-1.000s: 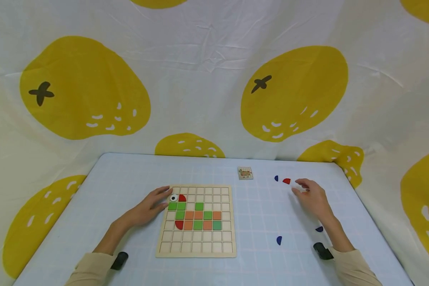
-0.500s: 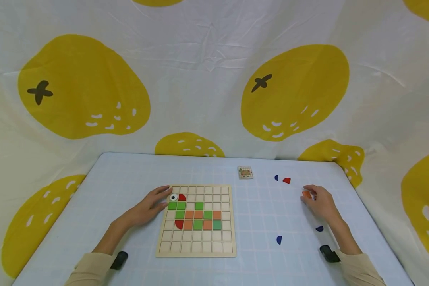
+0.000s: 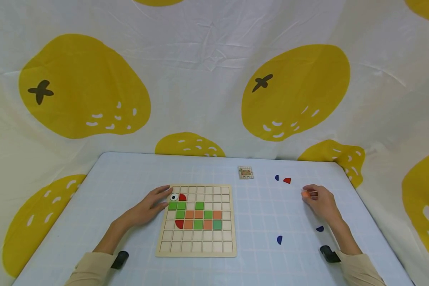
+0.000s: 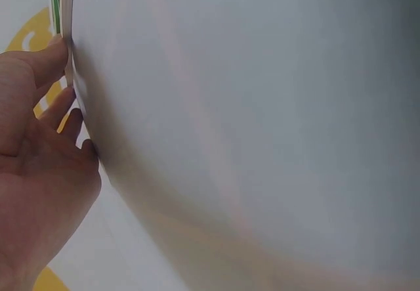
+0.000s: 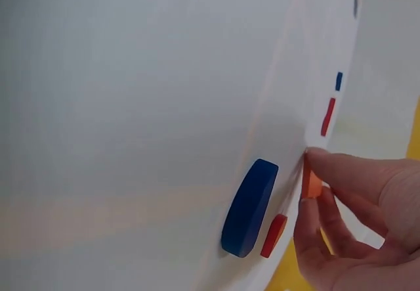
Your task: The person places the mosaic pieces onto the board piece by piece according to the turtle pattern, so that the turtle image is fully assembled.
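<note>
Head view: clear of table (image 3: 259,214) edges, right hand (image 3: 321,201) pinches orange piece (image 5: 312,182), long axis near-vertical in right wrist view; left hand (image 3: 146,208), relaxed, touches board (image 3: 196,247).

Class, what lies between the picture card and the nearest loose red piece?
A blue half-disc, closer to the red piece; the head view shows it.

a pale table (image 3: 128,171) before a white cloth (image 3: 207,79) with yellow fruit shapes (image 3: 85,87)

the cloth hangs behind the table and also at its two sides, with some creases in the upper middle; the printed shapes are big, several have small white strokes, and two carry a dark cross-like mark (image 3: 41,92). the table top is light blue, with thin pale lines which make a grid, and its far corners are rounded. the light is soft, without any hard shadow.
</note>
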A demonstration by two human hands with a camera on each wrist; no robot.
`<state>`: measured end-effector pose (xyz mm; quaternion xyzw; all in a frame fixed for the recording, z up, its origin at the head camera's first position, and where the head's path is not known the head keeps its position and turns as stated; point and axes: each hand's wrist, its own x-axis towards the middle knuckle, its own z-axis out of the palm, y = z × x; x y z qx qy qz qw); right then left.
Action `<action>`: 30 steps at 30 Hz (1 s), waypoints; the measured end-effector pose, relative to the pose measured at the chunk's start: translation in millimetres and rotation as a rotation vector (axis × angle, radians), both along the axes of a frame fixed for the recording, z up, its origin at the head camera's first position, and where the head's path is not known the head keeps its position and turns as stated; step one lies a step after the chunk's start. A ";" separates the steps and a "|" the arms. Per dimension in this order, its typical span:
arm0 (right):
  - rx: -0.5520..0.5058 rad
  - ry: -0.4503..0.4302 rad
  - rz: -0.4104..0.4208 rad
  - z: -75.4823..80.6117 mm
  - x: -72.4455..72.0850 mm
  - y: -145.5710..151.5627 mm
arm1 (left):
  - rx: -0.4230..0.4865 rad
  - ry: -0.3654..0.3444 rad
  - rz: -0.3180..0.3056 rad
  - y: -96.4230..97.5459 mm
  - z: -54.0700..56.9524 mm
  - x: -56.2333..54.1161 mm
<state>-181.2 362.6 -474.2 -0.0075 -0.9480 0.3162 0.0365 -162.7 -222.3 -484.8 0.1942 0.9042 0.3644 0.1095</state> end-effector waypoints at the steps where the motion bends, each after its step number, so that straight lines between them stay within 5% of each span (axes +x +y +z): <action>1: -0.005 0.001 -0.008 0.0 0.5 -1.2 | -0.003 0.004 -0.004 -0.3 0.0 0.0; 8: 0.000 0.000 -0.050 3.3 -0.1 -9.7 | -0.001 0.008 -0.004 0.0 0.5 -0.1; 19: -0.022 0.089 0.022 15.3 1.1 -27.7 | -0.008 0.018 -0.005 -0.3 1.5 0.5; 30: -0.096 0.080 0.064 27.1 0.4 -58.5 | -0.005 0.024 -0.014 -0.4 2.1 0.1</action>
